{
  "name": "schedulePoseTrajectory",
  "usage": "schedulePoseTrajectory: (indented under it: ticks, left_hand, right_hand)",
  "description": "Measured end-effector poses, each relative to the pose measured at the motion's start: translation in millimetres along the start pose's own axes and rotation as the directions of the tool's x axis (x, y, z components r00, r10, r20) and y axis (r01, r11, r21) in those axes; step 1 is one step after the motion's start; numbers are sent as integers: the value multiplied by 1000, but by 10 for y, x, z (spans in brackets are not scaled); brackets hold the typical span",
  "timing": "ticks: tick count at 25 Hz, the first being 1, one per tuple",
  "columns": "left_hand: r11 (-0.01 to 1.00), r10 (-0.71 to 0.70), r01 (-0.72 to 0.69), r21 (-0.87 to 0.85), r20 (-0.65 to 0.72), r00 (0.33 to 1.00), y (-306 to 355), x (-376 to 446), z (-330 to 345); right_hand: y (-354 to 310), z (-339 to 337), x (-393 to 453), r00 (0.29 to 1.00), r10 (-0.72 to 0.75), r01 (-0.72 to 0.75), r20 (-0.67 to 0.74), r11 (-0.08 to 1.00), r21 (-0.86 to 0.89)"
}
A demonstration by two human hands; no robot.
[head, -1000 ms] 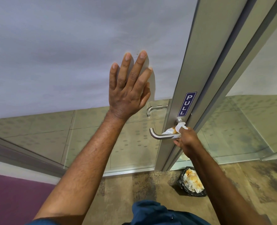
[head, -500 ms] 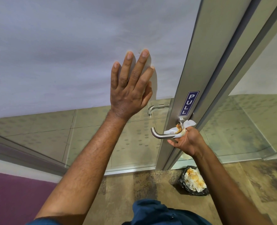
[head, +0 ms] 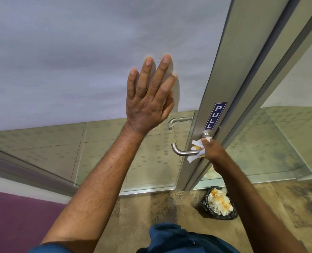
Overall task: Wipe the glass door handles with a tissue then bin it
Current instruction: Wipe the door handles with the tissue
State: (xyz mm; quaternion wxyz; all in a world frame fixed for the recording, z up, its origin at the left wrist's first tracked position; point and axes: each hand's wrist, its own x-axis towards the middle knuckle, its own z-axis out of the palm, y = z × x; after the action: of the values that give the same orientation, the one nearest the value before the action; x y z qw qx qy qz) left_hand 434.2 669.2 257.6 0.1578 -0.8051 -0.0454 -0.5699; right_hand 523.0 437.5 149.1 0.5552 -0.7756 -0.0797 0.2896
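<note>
1. Right hand (head: 212,152) is closed around a white tissue (head: 197,149) with orange-brown stains, pressed onto the near door handle (head: 183,152) close to its round base; fingers are curled tight on the tissue, which wraps both over and under the lever.
2. Just changed: 0.5 s ago the tissue was bunched on top of the lever at the base with the hand cupped below; now a flap hangs under the bar and the thumb rides on top. Judgement: a rubbing stroke around the lever, wiping still mid-way.
3. Versus 1.0 s ago: same spot on the lever, but the grip has rolled round it; the tissue has not travelled toward the curved free end, which looks unwiped (cannot confirm).
4. Left hand (head: 149,99) stays flat on the frosted glass door (head: 69,61), fingers spread and straight, holding nothing, likely bracing the door.
5. 2nd handle (head: 177,121) shows through the glass on the far side, untouched.
6. Bin (head: 219,203) sits on the floor below the right arm, already full of crumpled stained tissues; binning not yet done.
7. PULL sign (head: 215,115) sits just above the handle base.
</note>
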Motion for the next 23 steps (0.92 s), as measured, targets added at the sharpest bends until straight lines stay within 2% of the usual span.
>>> schedulePoseTrajectory:
  ticks: [1, 2, 4, 7, 9, 12, 14, 16, 20, 23]
  left_hand:
    - [1000, -5, 5, -1, 3, 1000, 1, -13, 3]
    - [1000, -8, 8, 2, 9, 1000, 4, -29, 6]
    - [1000, -3, 3, 8, 13, 1000, 12, -51, 14]
    - [1000, 3, -3, -4, 8, 1000, 13, -56, 21]
    - [1000, 3, -3, -4, 17, 1000, 10, -59, 12]
    - [1000, -5, 4, 4, 20, 1000, 14, -66, 19]
    - [1000, -7, 7, 7, 15, 1000, 5, -63, 26]
    - [1000, -7, 7, 9, 7, 1000, 0, -67, 30]
    - [1000, -1, 1, 7, -5, 1000, 7, -81, 43]
    - [1000, 2, -2, 0, 6, 1000, 8, -70, 30]
  right_hand:
    - [6, 3, 7, 994, 97, -104, 44, 976, 190]
    - [25, 15, 13, 978, 175, -204, 108, 898, 390]
    - [71, 24, -1, 944, 244, -331, 224, 678, 656]
    - [137, 100, 11, 934, 283, -337, 217, 502, 796]
    - [84, 190, -11, 926, 327, -329, 189, 452, 829]
    - [54, 216, -53, 923, 343, -324, 174, 451, 832]
    - [77, 229, -130, 929, 332, -320, 166, 490, 811]
    - [128, 285, -255, 938, 318, -301, 136, 557, 774]
    - [174, 344, -362, 982, 188, -132, -34, 796, 591]
    - [40, 302, -281, 981, 173, -101, -86, 838, 536]
